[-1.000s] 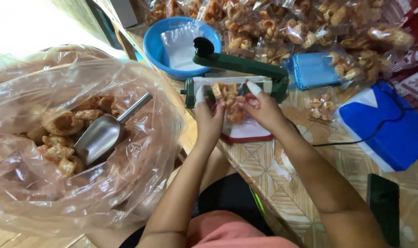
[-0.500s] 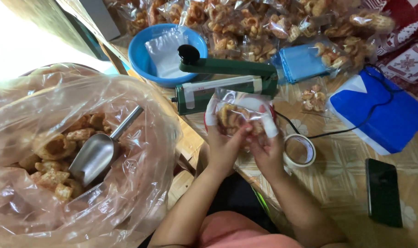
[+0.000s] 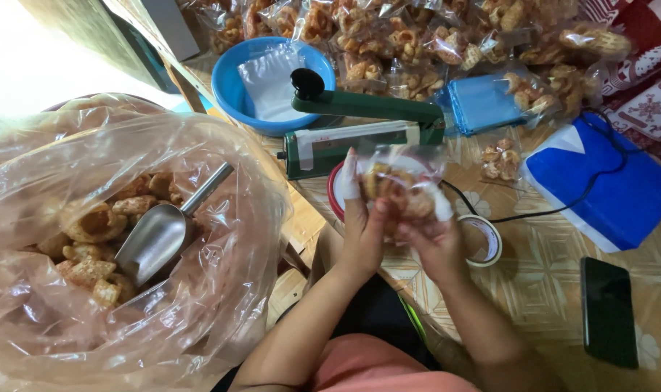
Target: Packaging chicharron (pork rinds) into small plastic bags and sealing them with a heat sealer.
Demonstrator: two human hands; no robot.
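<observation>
— snack bag (image 3: 397,187), where is it?
— up between both hands, just in front of the green heat sealer (image 3: 359,129), above the red-rimmed tray (image 3: 335,194).
— the grips?
— left hand (image 3: 365,221) closed on its left side, right hand (image 3: 436,236) closed on its right; taped fingertips.
— nearby?
— tape roll (image 3: 483,239) beside the right hand; metal scoop (image 3: 160,231) in the big sack (image 3: 221,290).

clear snack pouch (image 3: 397,190) in both hands, perhaps unsealed, filled pouches (image 3: 418,40) behind
</observation>
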